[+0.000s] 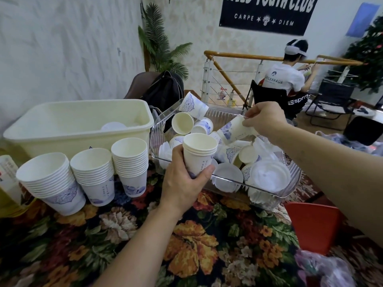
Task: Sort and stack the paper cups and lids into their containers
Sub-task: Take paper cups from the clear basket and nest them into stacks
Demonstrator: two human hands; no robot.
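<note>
My left hand grips a short stack of white paper cups with blue print, held upright at the near left corner of the clear plastic bin. My right hand pinches the rim of a single tilted cup above the bin. Inside the bin lie several loose cups and translucent lids. Three cup stacks stand on the floral tablecloth to the left. Behind them sits a cream tub with a lid inside.
A red container stands right of the bin. A black backpack lies behind the tub. A person sits on a folding chair at the back right by a wooden railing. A bottle stands at the left edge.
</note>
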